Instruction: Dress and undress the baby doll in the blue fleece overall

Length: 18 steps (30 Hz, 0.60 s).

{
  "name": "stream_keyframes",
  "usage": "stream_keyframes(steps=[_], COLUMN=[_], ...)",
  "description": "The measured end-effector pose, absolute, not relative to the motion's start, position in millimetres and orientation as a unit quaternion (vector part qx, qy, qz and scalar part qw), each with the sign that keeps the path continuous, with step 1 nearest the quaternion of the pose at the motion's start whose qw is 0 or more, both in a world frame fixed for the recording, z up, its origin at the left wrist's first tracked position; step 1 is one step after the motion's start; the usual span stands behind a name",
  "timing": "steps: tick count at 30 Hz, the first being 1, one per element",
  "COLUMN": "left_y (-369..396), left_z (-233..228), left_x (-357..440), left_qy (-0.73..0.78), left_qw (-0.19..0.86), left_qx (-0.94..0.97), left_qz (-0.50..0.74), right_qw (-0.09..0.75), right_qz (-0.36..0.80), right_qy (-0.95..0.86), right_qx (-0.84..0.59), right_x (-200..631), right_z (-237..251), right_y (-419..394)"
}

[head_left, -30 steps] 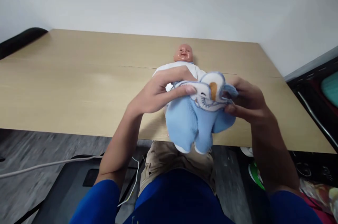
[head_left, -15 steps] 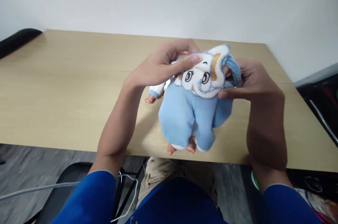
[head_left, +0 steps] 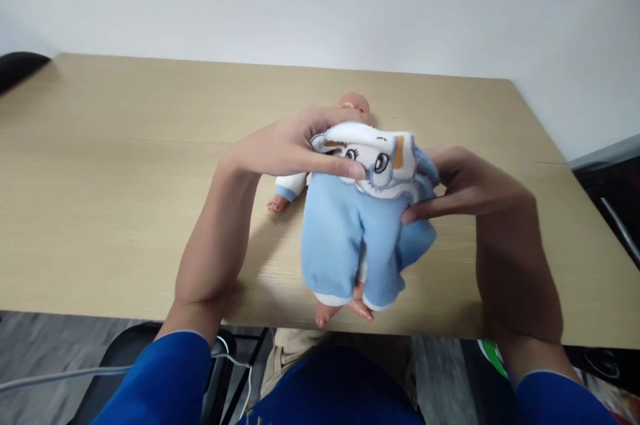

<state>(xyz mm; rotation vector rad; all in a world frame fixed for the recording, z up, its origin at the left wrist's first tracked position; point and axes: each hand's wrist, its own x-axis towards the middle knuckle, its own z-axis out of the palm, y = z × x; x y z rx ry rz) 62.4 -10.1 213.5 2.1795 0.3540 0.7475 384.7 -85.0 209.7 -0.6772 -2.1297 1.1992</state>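
Light blue doll overalls (head_left: 333, 231), with white leg cuffs and an embroidered cartoon face on a white patch, are held up over a baby doll (head_left: 356, 103). The top of the patch folds over. My left hand (head_left: 295, 145) pinches its left side, thumb across the face and fingers behind. On the right side, my right hand (head_left: 465, 185) grips the blue fabric, its thumb in front and most of its fingers hidden. The doll lies on the table, its head beyond my left hand. One arm in a white sleeve and its bare feet show; the overalls hide its body.
The light wooden table (head_left: 125, 205) reaches back to a white wall (head_left: 300, 5). A black chair (head_left: 115, 371) with a pale cable stands below the front edge at left. Dark objects (head_left: 610, 191) lie beyond the table's right side.
Both hands have come lower and nearer to me with the overalls. The top of the face patch has folded over further, and the doll's head now shows behind my left hand.
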Motion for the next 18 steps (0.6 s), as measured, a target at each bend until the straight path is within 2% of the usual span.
stream_keyframes(steps=[5, 11, 18], left_y=[3.9, -4.2, -2.2], left_z=[196.9, 191.8, 207.1], left_x=[49.8, 69.4, 46.5], left_qy=[0.211, 0.200, 0.183], left_qw=[0.431, 0.469, 0.530], left_qx=[0.820, 0.785, 0.816], left_qz=[0.311, 0.353, 0.139], right_qw=[0.309, 0.234, 0.318], right_qz=[0.473, 0.521, 0.525], right_qy=[-0.787, -0.774, -0.722], right_qx=[-0.247, -0.274, -0.319], right_x=[391.1, 369.7, 361.9], right_z=[201.2, 170.1, 164.3], right_y=[-73.3, -68.0, -73.6])
